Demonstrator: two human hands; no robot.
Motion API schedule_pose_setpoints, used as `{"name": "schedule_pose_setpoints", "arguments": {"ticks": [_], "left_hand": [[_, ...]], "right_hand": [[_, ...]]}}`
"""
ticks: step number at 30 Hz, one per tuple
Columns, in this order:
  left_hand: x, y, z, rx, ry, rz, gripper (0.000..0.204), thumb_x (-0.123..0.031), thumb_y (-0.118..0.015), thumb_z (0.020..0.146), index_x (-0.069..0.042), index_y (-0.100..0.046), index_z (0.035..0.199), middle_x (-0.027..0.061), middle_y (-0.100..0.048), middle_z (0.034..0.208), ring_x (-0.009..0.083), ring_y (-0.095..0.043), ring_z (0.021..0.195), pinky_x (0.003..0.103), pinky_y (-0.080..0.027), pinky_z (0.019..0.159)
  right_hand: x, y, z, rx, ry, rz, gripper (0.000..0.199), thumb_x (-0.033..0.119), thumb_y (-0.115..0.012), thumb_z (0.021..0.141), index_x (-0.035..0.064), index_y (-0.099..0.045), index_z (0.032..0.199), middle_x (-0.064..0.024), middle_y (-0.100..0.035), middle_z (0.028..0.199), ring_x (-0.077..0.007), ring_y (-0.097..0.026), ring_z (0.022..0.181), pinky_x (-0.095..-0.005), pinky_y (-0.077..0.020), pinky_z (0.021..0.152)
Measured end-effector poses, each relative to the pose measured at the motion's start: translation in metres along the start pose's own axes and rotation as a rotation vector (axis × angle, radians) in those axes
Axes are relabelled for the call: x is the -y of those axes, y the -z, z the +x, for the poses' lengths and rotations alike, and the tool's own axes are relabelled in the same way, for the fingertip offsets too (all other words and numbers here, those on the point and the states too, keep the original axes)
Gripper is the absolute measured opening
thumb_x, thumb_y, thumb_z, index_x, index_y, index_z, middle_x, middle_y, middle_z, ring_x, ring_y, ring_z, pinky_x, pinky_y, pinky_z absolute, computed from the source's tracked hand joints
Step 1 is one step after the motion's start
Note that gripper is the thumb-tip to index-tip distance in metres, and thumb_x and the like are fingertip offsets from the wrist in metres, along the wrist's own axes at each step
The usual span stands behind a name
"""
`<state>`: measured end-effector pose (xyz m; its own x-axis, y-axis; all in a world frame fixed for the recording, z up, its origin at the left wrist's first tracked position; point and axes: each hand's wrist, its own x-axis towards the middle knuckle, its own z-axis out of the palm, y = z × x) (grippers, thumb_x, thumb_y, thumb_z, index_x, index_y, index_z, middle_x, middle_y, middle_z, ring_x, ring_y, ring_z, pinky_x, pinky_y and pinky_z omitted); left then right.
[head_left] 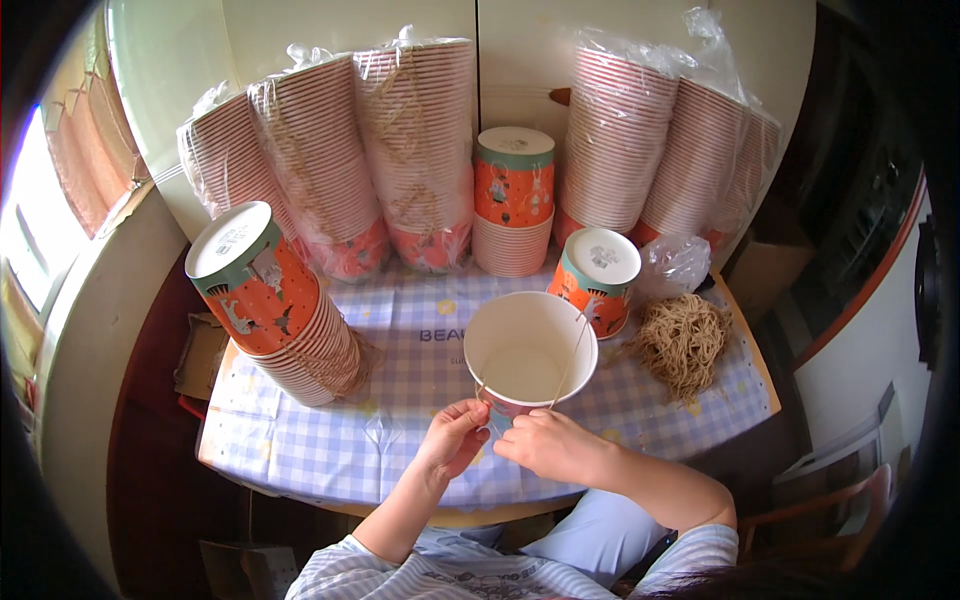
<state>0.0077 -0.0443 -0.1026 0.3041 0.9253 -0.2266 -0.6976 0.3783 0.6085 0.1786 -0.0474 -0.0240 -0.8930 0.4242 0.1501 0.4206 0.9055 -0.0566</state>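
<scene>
A white-lined paper bucket [515,345] stands mouth up near the front of the table, leaning slightly toward me. A thin tan string [568,368] runs from the right side of its rim across the mouth to my right hand [552,445]. My right hand is closed on it at the bucket's near side. My left hand [455,435] pinches a string end against the near left of the bucket, thumb and fingertips together. Both hands are close together, just apart. The bucket's outer wall is mostly hidden behind them.
A tangled heap of tan string [683,345] lies at the right, beside an upturned orange bucket [598,270]. A stack of buckets [255,290] with strings stands at the left. Tall plastic-wrapped stacks [420,150] line the back of the checked tablecloth [320,440], flanking a shorter stack [513,205].
</scene>
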Motion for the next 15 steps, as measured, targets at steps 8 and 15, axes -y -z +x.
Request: {"name": "schedule_pose_setpoints", "arguments": {"ticks": [8,15], "left_hand": [[-0.017,0.003,0.011,-0.031,-0.015,0.003,0.008,-0.013,-0.062,0.079,-0.006,-0.06,0.08,-0.0029,-0.054,0.072,0.0061,-0.043,0.061,0.021,-0.035,0.056],[-0.001,-0.003,0.002,0.001,-0.024,0.149,0.009,-0.016,-0.064,0.077,-0.009,-0.061,0.08,-0.005,-0.055,0.071,0.0034,-0.043,0.06,0.018,-0.035,0.056]], "right_hand": [[-0.012,0.004,-0.009,0.126,-0.057,0.138,0.005,0.007,-0.052,0.069,0.0076,-0.054,0.073,-0.0045,-0.056,0.069,-0.0207,-0.053,0.078,-0.0343,-0.0404,0.075],[-0.025,0.005,-0.008,0.11,-0.299,0.057,0.027,0.01,-0.052,0.07,0.005,-0.046,0.096,-0.011,-0.058,0.073,-0.0276,-0.056,0.078,-0.0389,-0.0361,0.081]]}}
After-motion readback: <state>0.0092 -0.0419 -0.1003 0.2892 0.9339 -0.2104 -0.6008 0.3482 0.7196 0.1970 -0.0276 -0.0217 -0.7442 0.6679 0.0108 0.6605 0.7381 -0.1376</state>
